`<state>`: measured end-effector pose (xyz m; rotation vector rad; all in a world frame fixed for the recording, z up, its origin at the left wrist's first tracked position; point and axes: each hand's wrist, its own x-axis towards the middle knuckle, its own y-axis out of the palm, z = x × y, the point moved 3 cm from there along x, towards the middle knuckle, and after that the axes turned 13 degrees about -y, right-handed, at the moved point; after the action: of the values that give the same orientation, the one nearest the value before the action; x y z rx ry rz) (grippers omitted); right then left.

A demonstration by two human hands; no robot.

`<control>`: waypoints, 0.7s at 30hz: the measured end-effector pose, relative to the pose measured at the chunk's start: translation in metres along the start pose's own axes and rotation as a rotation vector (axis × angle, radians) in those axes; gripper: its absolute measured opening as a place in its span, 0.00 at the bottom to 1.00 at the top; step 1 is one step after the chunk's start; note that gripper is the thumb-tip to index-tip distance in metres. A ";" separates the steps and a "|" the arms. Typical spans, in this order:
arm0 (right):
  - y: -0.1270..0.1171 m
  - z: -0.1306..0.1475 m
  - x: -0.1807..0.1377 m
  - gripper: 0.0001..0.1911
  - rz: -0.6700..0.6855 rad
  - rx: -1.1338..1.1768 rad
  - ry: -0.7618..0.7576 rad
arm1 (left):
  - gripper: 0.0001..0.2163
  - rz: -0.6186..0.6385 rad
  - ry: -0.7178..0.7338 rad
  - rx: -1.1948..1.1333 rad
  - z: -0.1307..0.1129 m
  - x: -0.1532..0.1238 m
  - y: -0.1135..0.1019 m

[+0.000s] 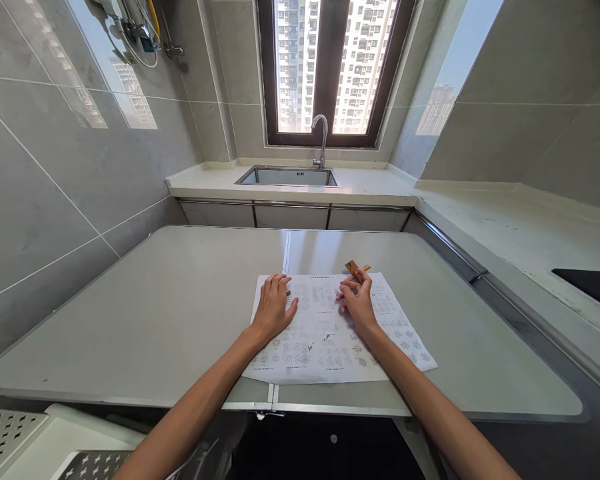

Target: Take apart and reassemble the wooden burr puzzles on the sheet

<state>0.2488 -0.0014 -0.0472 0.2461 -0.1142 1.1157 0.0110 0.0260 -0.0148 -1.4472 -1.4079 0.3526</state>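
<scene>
A large white printed sheet (325,370) lies on the folding table, covered with rows of small figures and a few dark check marks. My left hand (274,303) rests open on the sheet's left part, fingers spread. Beside its fingers a small dark bit shows, too little of it to name. Over the sheet's upper right, my right hand (359,300) is closed round a thin wood-coloured pencil (367,268), whose upper end sticks out past the fingers. A small orange-brown piece (351,267) appears just beyond that hand at the sheet's top edge, partly hidden; its kind is unclear.
The pale folding table (145,320) has a metal seam down its middle. Behind it, a counter (370,180) holds a sink (290,176) and tap (323,140) below a window. Another counter (530,213) runs along the right. A perforated white item (55,433) stands at lower left.
</scene>
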 end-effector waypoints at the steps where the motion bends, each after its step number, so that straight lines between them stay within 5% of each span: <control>1: 0.000 0.001 0.001 0.39 -0.010 0.025 0.014 | 0.22 0.001 0.001 -0.001 0.000 0.000 0.000; 15: -0.008 0.003 0.006 0.17 -0.086 0.151 -0.017 | 0.18 0.008 0.035 -0.017 0.001 0.000 0.003; 21: -0.004 0.012 0.003 0.20 -0.037 0.164 -0.020 | 0.16 0.031 0.054 -0.085 -0.006 0.000 -0.004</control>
<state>0.2542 -0.0037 -0.0354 0.4044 -0.0352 1.0867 0.0139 0.0225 -0.0092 -1.5382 -1.3725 0.2743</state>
